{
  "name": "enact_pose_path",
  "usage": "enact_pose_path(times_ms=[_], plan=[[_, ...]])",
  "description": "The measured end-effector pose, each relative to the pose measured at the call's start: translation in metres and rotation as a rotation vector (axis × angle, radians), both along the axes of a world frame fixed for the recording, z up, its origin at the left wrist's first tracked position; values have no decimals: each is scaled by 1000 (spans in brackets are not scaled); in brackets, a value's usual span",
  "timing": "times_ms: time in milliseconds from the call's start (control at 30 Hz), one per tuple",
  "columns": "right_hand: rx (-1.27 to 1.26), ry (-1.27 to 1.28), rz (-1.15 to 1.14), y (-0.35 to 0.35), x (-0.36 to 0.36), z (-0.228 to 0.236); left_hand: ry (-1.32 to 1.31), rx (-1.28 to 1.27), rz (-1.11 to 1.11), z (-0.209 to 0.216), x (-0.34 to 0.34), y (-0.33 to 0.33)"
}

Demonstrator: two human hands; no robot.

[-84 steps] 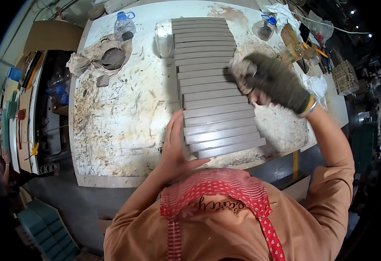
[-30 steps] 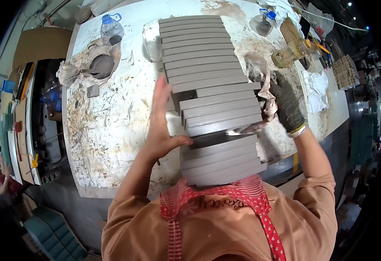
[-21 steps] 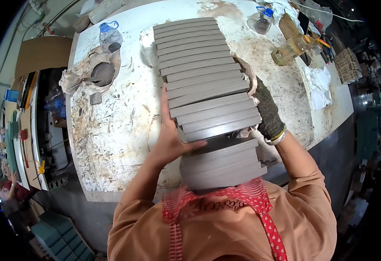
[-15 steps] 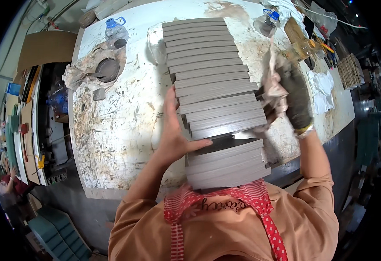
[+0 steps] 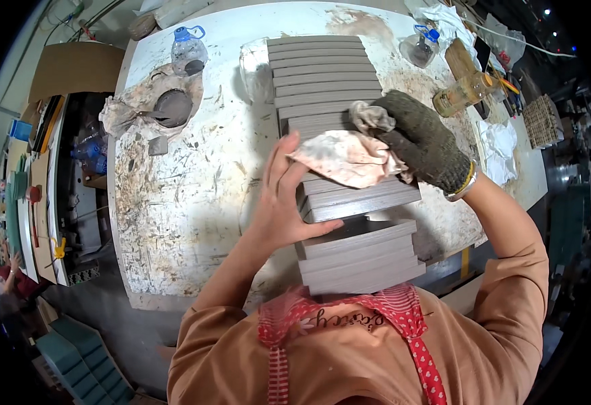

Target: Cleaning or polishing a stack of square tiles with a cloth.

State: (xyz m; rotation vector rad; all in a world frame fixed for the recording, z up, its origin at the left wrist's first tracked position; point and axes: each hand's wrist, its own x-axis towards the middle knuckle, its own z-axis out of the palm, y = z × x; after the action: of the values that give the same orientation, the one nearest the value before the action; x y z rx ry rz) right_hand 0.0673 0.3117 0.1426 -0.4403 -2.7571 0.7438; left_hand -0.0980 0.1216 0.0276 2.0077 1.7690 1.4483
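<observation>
A long row of grey wood-grain boards (image 5: 359, 202) stands on edge in front of me, running from near my apron toward the far side. My bare left hand (image 5: 276, 202) is spread against the row's left side. Its thumb reaches into a gap between boards, and its fingertips are by a corner of the rag. A dark knitted glove covers my right hand (image 5: 425, 138), which is closed on a stained, pinkish-white rag (image 5: 349, 158) draped across the board tops. The rag hides several boards beneath it.
On the left of the stained white table (image 5: 194, 236) are a cut plastic jug (image 5: 189, 50) and a round dish of dark paste (image 5: 172, 108) on a cloth. Another jug (image 5: 420, 48), a yellowish bottle (image 5: 464, 93) and crumpled white paper (image 5: 499, 152) sit at the right.
My right hand has brought the rag left from beside the row onto the board tops. My left hand stays by the gap, its fingers now near the rag.
</observation>
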Motion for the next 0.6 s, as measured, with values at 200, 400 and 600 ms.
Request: enact_pose_path(times_ms=[200, 400, 600], plan=[[101, -2, 319, -37, -29, 31, 67, -235, -96, -19, -5, -1], [216, -74, 252, -31, 0, 12, 162, 94, 79, 8, -9, -4], [294, -370, -108, 17, 105, 0, 89, 20, -35, 2, -14, -3]])
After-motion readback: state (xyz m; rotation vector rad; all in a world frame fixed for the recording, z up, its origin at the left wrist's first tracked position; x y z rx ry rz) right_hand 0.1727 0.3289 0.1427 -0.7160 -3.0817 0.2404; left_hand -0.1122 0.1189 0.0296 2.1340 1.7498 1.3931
